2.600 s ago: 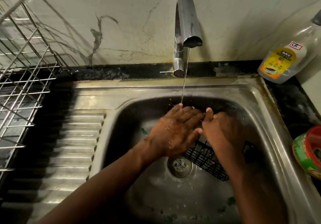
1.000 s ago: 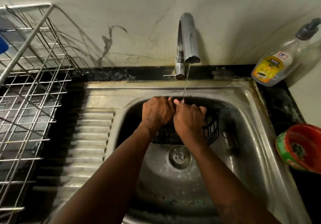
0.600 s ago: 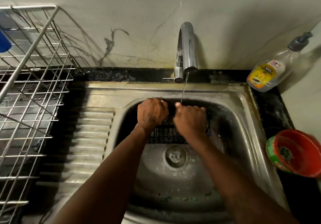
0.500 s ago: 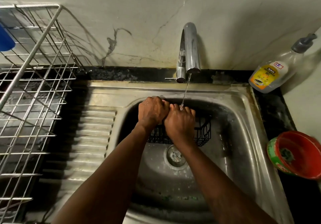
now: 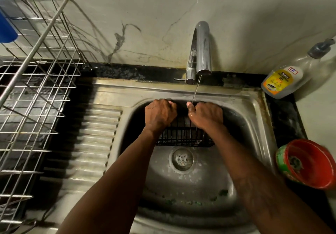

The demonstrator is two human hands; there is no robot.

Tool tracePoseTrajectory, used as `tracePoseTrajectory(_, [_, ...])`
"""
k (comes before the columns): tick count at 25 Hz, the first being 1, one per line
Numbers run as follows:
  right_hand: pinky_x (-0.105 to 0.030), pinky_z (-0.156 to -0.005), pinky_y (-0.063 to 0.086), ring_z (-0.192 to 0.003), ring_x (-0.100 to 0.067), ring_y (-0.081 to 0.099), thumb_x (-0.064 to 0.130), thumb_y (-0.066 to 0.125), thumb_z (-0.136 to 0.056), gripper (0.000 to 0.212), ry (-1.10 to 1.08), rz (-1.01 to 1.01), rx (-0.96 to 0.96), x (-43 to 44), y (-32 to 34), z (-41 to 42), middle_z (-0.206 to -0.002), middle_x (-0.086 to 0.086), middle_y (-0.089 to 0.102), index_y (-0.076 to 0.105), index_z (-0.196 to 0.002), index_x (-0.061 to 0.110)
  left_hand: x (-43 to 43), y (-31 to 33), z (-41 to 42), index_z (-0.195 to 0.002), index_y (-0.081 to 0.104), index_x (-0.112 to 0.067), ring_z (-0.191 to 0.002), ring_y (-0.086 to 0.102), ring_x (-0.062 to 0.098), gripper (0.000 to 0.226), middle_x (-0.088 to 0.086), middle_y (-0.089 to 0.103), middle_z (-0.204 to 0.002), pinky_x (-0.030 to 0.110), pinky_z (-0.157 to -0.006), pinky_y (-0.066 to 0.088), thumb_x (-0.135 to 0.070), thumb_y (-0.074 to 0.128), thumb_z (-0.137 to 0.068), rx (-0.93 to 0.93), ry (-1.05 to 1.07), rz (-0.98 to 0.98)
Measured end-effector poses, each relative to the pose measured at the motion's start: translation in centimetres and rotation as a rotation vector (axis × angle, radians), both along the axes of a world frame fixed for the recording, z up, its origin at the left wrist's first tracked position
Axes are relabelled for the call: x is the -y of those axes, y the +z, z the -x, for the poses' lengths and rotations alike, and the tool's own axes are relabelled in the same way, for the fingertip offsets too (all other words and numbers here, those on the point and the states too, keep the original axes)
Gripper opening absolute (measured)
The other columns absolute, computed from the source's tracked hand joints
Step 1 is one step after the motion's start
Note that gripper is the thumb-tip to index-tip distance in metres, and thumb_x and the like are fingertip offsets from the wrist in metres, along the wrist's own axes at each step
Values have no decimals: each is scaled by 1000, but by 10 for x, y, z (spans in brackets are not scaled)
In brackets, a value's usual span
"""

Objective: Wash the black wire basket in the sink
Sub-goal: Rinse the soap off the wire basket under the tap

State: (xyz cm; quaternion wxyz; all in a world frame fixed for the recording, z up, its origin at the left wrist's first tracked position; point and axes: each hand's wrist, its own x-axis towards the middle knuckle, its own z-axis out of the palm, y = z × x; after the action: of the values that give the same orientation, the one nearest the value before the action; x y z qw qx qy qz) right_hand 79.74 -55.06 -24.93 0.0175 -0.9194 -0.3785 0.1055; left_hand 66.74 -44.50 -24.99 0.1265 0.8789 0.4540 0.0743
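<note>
Fingers (image 5: 168, 104) of the left hand (image 5: 160, 115) and right hand (image 5: 207, 115) are gripping the black wire basket (image 5: 183, 136) in the sink (image 5: 236, 95), under the tap (image 5: 202, 52) stream. Rinsing is apparently progressing; draining is remaining.

Far rim of black wire basket (image 5: 183, 135) beneath left hand (image 5: 160, 114) and right hand (image 5: 207, 114).

Black stone worktop (image 5: 283, 117) along marbled wall (image 5: 145, 6), surface glistening at left. Steel sink (image 5: 163, 90) set into it, ribbed draining board (image 5: 98, 133) on sink's left side. Tap (image 5: 201, 48) rises at back edge, behind sink. Wire dish rack (image 5: 36, 88) stands at far left, just beside draining board. Soap bottle (image 5: 283, 81) in back right corner, by wall. Red bowl (image 5: 309, 163), green outside, at right, near sink rim
</note>
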Motion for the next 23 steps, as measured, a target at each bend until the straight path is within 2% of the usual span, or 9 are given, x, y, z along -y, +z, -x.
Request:
tracePoseTrajectory(3, [-29,-60,38,-70,-23,64,64,17,-103,74,-102,-100,-93,30,-3,-3,-62,-2,55,60,-67,16,2,-2,4,-73,62,-19,-65,65,24,42,6,70,-74,33,-64,55,-41,40,-103,12,-14,-6])
tracePoseTrajectory(5, [-33,-72,40,-84,-25,61,58,11,-105,75,-171,-85,-46,37,-11,13,-71,-9,57,63,-72,14,1,-1,4,-72,62,-19,-64,65,24,44,6,70,-73,34,-65,56,-41,39,-102,30,-24,-12])
tracePoseTrajectory(7, [-43,-90,38,-97,-28,58,54,14,-107,70,-95,-86,75,34,-12,33,-89,-9,68,69,-85,17,1,0,3,-72,64,-17,-65,66,26,45,8,71,-73,34,-66,56,-40,39,-102,30,-19,-5])
tracePoseTrajectory(11, [-42,-83,39,-93,-27,59,49,27,-105,45,230,-148,164,33,-17,61,-102,-4,68,64,-111,23,6,2,2,-67,67,-12,-66,70,30,47,10,73,-71,30,-59,43,-35,44,-101,32,17,-26])
tracePoseTrajectory(14, [-38,-72,40,-83,-28,66,56,29,-102,50,336,-90,53,18,0,35,-87,-5,71,68,-99,26,10,1,7,-75,71,-12,-66,70,30,45,8,73,-71,28,-56,34,-34,43,-102,15,10,-79])
tracePoseTrajectory(16, [-36,-69,46,-71,-27,66,61,22,-102,64,285,-52,-8,7,9,19,-71,-6,67,65,-75,22,13,0,12,-87,74,-15,-67,70,27,45,4,73,-74,31,-57,39,-37,39,-104,-33,-68,-107])
tracePoseTrajectory(17, [-36,-69,50,-68,-26,65,59,20,-104,67,228,-58,5,5,11,19,-68,-6,66,60,-67,19,20,0,15,-83,74,-16,-66,69,26,48,2,72,-71,33,-61,45,-39,38,-105,-6,-108,-115])
tracePoseTrajectory(20, [-36,-69,48,-74,-29,68,51,22,-107,66,147,-63,59,6,13,33,-76,-10,71,66,-74,14,52,2,18,-71,66,-21,-71,67,21,51,-3,71,-71,38,-76,44,-38,32,-106,-1,-214,-115])
tracePoseTrajectory(23, [-37,-74,49,-80,-31,70,52,24,-107,67,156,-74,-24,18,20,31,-80,-10,73,75,-85,15,63,8,16,-62,67,-16,-64,67,22,52,1,71,-63,37,-79,41,-41,43,-100,122,-10,45])
